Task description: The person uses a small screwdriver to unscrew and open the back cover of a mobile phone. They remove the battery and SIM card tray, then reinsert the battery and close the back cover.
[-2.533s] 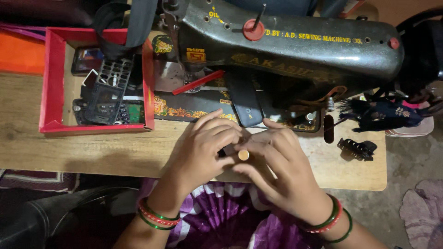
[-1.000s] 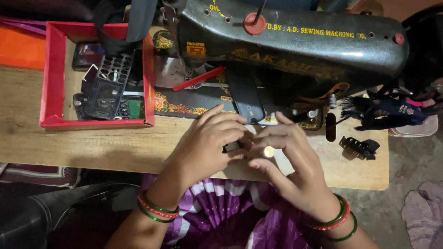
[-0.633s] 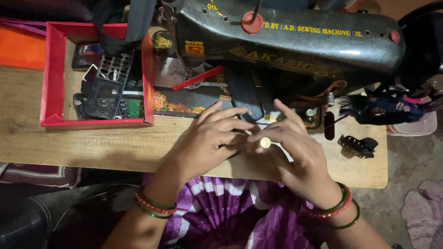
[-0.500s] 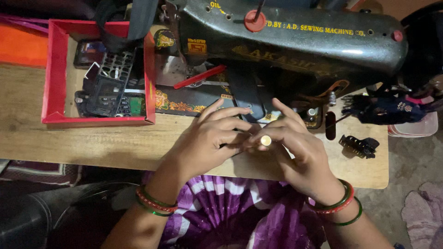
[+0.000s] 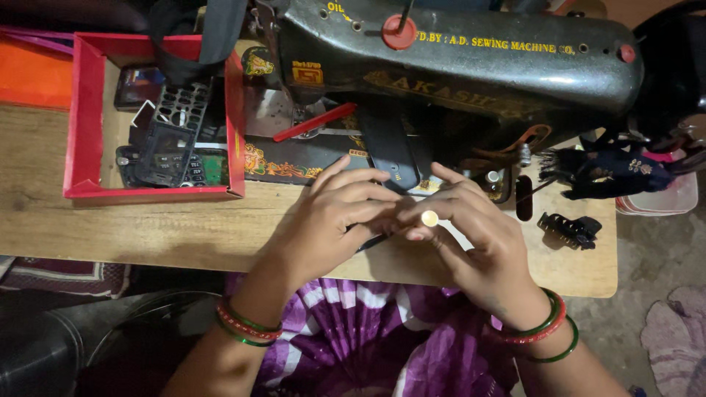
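Since the frame 2.5 s back, both hands have shifted slightly toward the table's far edge, and the small round pale piece has come up from between the palms to sit in plain sight at the right fingertips; in the last half second almost nothing has changed.

Right hand [image 5: 476, 242]: fingers curled, a small round pale button-like disc [image 5: 429, 217] pinched at the fingertips. Whether it is a button, a cap or a coin cannot be told.

Left hand [image 5: 334, 217]: fingers spread and bent over a thin dark object [image 5: 373, 241], of which only a short sliver shows beneath the fingers. Its shape is hidden, and how firmly it is held cannot be told. Both hands meet above the near edge of the wooden table [image 5: 147, 235], about midway along it.

Wrists: red and green bangles on the left [image 5: 246, 328] and on the right [image 5: 540, 331]. Purple patterned cloth [image 5: 368, 331] lies below the table's near edge, partly covered by the forearms.

Just beyond the hands: a dark flat strip [image 5: 390, 151] leaning from under the black sewing machine [image 5: 471, 66], with a red stick-like tool [image 5: 315, 122] on the machine bed. The machine top is cut off by the frame.

Toward the far left corner: a red tray [image 5: 77, 117] holding dark keypad frames and a green circuit board [image 5: 176, 151], parts overlapping, hard to separate.

Toward the right edge: a black clip [image 5: 570, 228] and a dark bundle of cloth [image 5: 610, 170], detail lost in shadow.
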